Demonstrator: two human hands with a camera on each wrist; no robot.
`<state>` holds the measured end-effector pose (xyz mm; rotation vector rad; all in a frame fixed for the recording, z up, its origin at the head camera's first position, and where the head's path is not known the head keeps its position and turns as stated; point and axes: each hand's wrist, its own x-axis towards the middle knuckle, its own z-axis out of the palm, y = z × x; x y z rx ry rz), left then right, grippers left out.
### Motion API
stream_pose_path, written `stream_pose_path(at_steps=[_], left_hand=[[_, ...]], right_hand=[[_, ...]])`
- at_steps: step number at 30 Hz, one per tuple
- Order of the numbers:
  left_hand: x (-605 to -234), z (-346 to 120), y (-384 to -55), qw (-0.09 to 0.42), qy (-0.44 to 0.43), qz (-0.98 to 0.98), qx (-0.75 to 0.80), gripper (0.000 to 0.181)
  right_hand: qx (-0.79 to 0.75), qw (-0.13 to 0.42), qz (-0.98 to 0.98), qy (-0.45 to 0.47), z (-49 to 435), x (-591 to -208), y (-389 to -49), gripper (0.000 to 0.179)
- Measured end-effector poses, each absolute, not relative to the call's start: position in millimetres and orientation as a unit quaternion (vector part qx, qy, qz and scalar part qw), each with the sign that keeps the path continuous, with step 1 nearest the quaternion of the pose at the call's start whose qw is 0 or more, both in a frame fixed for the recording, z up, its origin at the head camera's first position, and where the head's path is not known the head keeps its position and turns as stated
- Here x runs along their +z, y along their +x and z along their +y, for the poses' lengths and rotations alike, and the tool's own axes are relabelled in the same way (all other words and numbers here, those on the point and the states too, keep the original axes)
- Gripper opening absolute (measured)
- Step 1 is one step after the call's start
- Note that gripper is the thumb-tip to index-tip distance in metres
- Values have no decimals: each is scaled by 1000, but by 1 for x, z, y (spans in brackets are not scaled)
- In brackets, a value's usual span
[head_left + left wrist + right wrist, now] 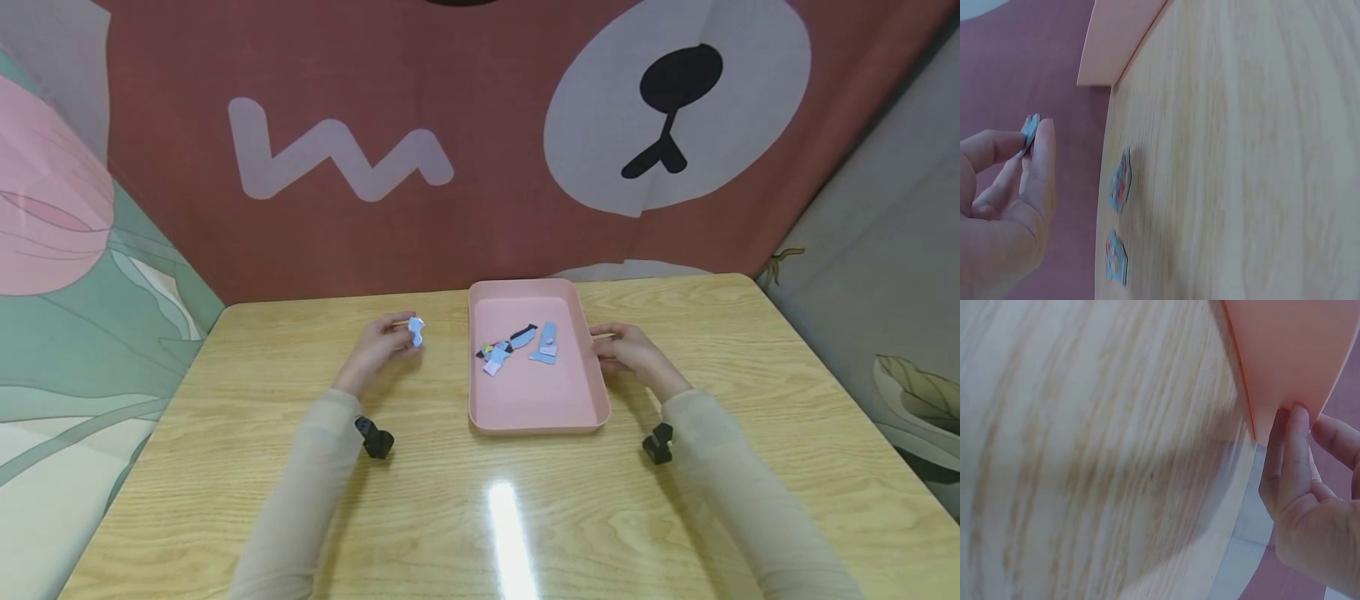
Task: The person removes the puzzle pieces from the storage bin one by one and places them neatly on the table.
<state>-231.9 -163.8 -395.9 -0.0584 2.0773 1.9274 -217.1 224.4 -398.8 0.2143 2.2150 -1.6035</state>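
Note:
My left hand (377,348) is over the table left of the tray, its thumb and fingers pinching a small light-blue puzzle piece (416,331). The left wrist view shows that piece nearly edge-on. Two more puzzle pieces, one patterned (1120,181) and one nearer (1116,257), lie on the wood below this hand; in the head view they are hidden. At the right side of a shallow pink tray (540,414), my right hand (628,352) holds its edge, fingertips at the rim and outer wall. Inside the tray are a joined strip of pieces (497,357) and a second blue cluster (547,342).
All of this is on a light wooden table (420,517) with rounded far corners. A reddish-brown cloth (360,242) with a cartoon face hangs right behind the far edge. Black wrist cameras (373,437) stick out from both sleeves.

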Motion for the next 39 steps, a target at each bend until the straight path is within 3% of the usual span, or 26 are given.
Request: stream_pose_path(at_steps=[15, 30, 39], left_hand=[[-395, -204, -229, 42, -141, 751, 644, 48], [-408, -221, -232, 8, -165, 777, 608, 48], [-413, -227, -231, 19, -169, 799, 576, 49]], right_hand=[[-562, 197, 800, 77, 224, -400, -218, 52], [-559, 195, 802, 79, 223, -398, -217, 53], [-556, 199, 803, 83, 222, -398, -217, 51]])
